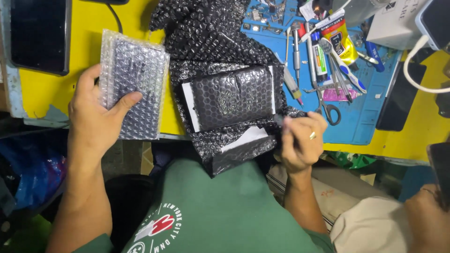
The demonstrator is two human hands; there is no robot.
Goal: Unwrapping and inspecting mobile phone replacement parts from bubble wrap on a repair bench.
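On a yellow bench [84, 42], the left hand [93, 117] grips a clear bubble-wrapped flat pack [136, 79]; the right hand [300, 140] pinches black bubble wrap [220, 93], with scissors [330, 110] just beside it.

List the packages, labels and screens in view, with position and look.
Clear bubble-wrap flat parcel: in left hand, rectangular, dark inside.
Black bubble-wrap bundle: centre, white card edges; right hand pinches its edge.
Yellow glue tube: blue mat, printed label.
White box: top right.
Dark screen: top left.
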